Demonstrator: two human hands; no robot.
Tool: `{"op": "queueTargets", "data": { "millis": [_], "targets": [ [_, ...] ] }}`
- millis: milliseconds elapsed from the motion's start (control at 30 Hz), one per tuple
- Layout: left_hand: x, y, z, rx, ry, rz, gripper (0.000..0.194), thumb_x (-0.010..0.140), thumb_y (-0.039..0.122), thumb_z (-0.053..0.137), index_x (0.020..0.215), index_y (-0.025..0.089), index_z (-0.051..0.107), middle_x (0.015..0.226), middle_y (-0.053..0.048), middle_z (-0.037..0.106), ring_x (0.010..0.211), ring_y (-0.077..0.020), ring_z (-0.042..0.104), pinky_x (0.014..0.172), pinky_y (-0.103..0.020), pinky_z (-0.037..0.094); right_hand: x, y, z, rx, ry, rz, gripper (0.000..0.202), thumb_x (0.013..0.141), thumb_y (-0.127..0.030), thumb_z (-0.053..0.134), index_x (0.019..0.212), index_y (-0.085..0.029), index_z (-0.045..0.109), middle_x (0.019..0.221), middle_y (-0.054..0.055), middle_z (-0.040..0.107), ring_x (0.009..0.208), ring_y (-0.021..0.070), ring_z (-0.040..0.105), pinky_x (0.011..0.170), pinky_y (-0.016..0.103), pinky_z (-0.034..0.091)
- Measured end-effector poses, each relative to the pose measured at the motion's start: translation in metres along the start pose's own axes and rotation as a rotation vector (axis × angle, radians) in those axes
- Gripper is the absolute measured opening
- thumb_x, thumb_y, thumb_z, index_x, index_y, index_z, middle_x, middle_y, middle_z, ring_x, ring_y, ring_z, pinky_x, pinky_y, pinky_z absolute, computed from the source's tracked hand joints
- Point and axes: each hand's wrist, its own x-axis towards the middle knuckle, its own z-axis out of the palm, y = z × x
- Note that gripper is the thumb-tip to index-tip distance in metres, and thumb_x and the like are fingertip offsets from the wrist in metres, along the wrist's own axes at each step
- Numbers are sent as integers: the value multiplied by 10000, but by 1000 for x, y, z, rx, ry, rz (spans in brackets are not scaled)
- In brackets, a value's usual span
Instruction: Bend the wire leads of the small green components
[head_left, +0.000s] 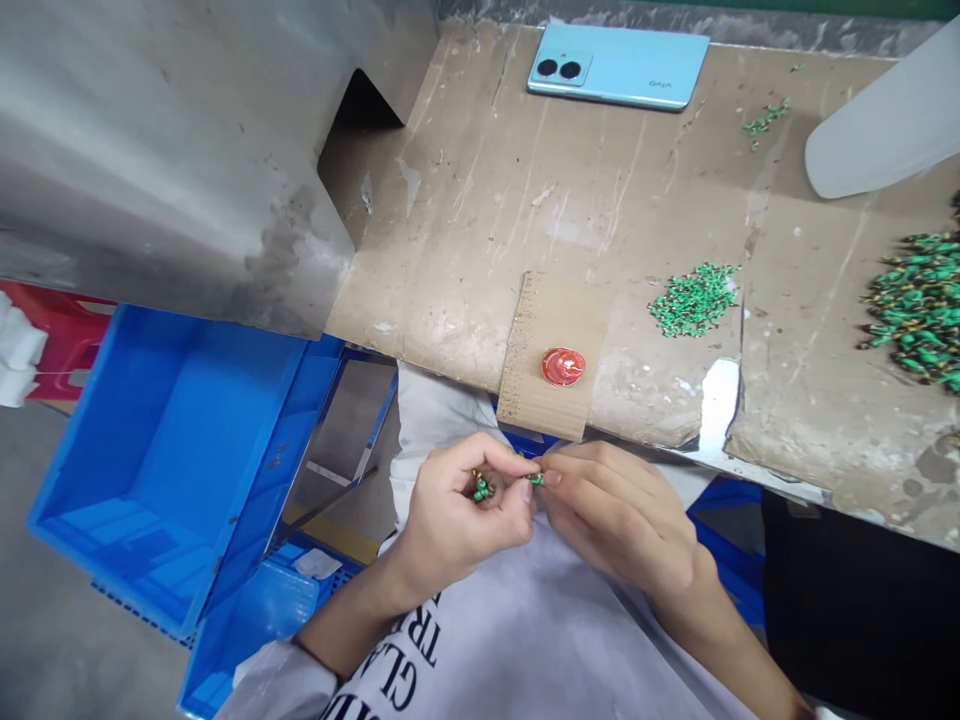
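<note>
My left hand [466, 508] is closed in front of my body, thumb and forefinger pinching a small green piece [535, 479]. Several more small green pieces with gold and dark ends [481, 487] are tucked in the curl of its fingers. The fingertips of my right hand [622, 510] close on the other side of the pinched piece, so both hands meet at it. Just beyond the hands, a small round dish of glossy red material [563, 367] sits on a strip of cardboard [555, 310] at the bench edge.
A small pile of green pieces [694, 300] lies right of the cardboard, a larger heap [919, 310] at far right. A light blue phone [619, 68] and a white cylindrical object [885, 125] stand farther back. A metal housing [187, 150] and blue bins [172, 450] are at left.
</note>
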Motion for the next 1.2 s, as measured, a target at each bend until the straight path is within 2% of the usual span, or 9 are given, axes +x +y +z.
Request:
{"op": "queueTargets", "data": {
  "millis": [200, 367, 467, 533, 667, 733, 833, 967, 1200],
  "targets": [
    [4, -3, 1, -50, -9, 15, 87, 772, 114, 723, 769, 185, 673, 643, -3, 706, 505, -123, 628, 460, -199, 469, 4, -4, 5, 96, 31, 82, 264, 961, 8, 685, 1191, -120, 692, 970, 127, 803, 854, 227, 788, 730, 351, 696],
    [7, -1, 0, -85, -12, -68, 72, 752, 131, 718, 742, 180, 667, 642, -1, 679, 499, -110, 586, 447, -189, 429, 5, -6, 8, 138, 41, 123, 329, 963, 33, 664, 1248, -130, 680, 933, 107, 781, 855, 230, 780, 728, 355, 691],
    [5, 1, -2, -121, -59, -122, 60, 817, 168, 742, 798, 175, 685, 633, -1, 674, 516, -116, 598, 463, -189, 445, 7, -6, 6, 165, 32, 169, 353, 969, 33, 641, 1274, -142, 674, 924, 93, 792, 844, 218, 786, 729, 342, 690],
    [4, 2, -5, -148, -100, -108, 89, 849, 175, 784, 911, 171, 720, 667, 9, 682, 509, -93, 560, 471, -181, 437, 8, -7, 3, 233, 37, 220, 359, 970, 24, 633, 1270, -169, 676, 923, 78, 800, 818, 209, 789, 712, 327, 686],
    [3, -1, -9, -165, -93, 31, 351, 857, 166, 901, 1164, 209, 734, 880, 13, 711, 487, -27, 421, 461, -168, 386, 6, -10, 0, 419, 134, 353, 347, 966, -2, 662, 1247, -204, 683, 922, 59, 795, 785, 203, 780, 688, 320, 671],
    [5, -6, -9, -151, -68, 194, 335, 878, 166, 907, 1154, 218, 726, 921, 10, 707, 520, -31, 446, 516, -180, 439, 5, -12, -1, 461, 144, 402, 302, 973, -25, 679, 1219, -200, 696, 918, 57, 790, 769, 198, 773, 692, 317, 665],
    [7, -12, -8, -129, -65, 381, 286, 890, 147, 900, 1092, 207, 707, 947, -12, 724, 622, -77, 572, 582, -202, 507, 6, -15, -2, 497, 99, 421, 217, 1001, -74, 672, 1172, -203, 706, 877, 45, 787, 715, 189, 757, 652, 303, 645],
    [8, -14, -8, -144, -93, 414, 290, 884, 125, 900, 1045, 200, 671, 925, -22, 738, 764, -136, 699, 629, -210, 570, 10, -16, -4, 542, 54, 418, 134, 1024, -120, 654, 1116, -204, 704, 829, 30, 778, 667, 177, 726, 610, 295, 616],
    [9, -13, -10, -169, -137, 443, 355, 866, 110, 913, 1032, 208, 615, 916, -6, 726, 811, -139, 733, 650, -192, 593, 12, -17, -10, 570, -1, 474, 62, 1038, -146, 668, 1061, -197, 697, 778, 11, 758, 626, 148, 707, 576, 253, 581]
  ]
}}
